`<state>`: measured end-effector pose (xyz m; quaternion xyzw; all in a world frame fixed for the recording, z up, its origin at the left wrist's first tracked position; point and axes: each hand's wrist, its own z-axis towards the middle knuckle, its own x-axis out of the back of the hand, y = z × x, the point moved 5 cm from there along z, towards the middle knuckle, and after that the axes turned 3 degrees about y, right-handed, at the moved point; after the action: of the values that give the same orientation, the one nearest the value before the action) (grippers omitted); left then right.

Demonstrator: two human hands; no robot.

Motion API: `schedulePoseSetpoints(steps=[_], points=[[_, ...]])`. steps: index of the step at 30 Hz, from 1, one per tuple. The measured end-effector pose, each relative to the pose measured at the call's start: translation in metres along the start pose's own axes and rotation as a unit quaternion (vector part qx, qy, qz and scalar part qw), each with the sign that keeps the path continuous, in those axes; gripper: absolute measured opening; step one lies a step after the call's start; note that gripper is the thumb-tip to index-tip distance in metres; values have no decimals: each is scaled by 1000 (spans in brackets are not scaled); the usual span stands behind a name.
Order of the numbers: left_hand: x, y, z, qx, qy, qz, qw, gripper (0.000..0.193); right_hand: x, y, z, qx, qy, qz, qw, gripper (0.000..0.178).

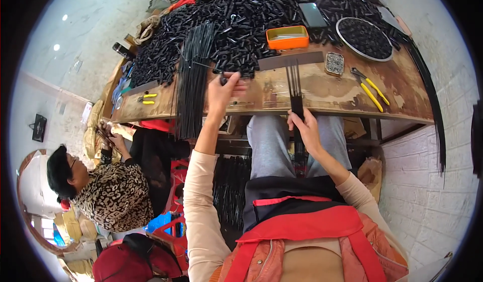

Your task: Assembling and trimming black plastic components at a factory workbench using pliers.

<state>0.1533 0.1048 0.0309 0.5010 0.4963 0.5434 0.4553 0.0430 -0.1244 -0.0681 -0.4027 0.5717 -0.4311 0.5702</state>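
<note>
My left hand [227, 92] is raised over the front of the table, fingers slightly blurred. Its thumb and fingers close on a small dark piece [223, 79], and a thin rod seems to run from it toward the left. At the table's front edge, my right hand [306, 130] grips a bundle of thin black rods [298, 106]. The rods fan apart at the top, over the table, while the lower end hangs between my knees. Left of my left hand, a thick sheaf of long black rods [192, 91] lies across the table edge.
Small black tubular parts [241, 20] are heaped over the table [337, 96]. Nearby are an orange box [287, 42], a tin of small metal bits [334, 63], yellow-handled pliers [372, 91], a round tray [338, 35] and a phone [312, 14]. Another person [110, 196] sits at the left.
</note>
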Motion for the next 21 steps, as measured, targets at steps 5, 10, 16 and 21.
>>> schedulePoseSetpoints(steps=[5, 10, 16, 21], points=[[-78, 17, 4, -18, -118, -97, 988, 22, -9, -1, -2, -22, -79, 41, 996, 47], [-119, 61, -48, 74, -308, -172, 933, 30, -12, 0, -8, -115, -103, 170, 973, 56], [-100, 132, -136, -178, -242, -152, 942, 20, 0, -13, -47, -133, -47, 50, 989, 21], [-29, -18, -87, 5, 45, -248, 968, 13, -12, -25, -60, -124, -49, 34, 991, 19]])
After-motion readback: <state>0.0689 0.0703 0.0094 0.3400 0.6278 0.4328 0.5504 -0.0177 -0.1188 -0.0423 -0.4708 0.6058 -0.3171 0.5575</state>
